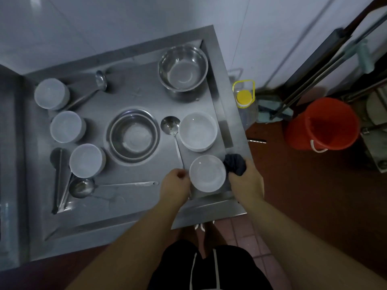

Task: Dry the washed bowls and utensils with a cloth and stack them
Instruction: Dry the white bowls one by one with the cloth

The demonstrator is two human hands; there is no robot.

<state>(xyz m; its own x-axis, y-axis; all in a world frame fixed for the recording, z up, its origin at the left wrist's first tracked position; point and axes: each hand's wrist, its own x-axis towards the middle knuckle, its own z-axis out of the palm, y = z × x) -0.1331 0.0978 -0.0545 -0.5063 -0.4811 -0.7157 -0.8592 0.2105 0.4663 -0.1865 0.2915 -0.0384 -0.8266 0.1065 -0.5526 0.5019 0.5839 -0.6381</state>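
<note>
While the right hand (246, 181) bunches the dark cloth (235, 166) against the near white bowl (208, 173), the left hand (174, 185) curls at that bowl's opposite rim, grip unclear. Beyond this bowl nothing looks stacked: another upright white bowl (198, 131), three upturned ones, steel basins and ladles lie scattered, so most drying seems left.

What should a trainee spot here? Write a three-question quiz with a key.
1. Which hand holds the dark cloth? A) left hand B) right hand
2. True or false: the red bucket stands on the steel table.
3. How many steel ladles lie on the table?

Key: 1 B. 2 False; it stands on the floor. 3 Three.
</note>
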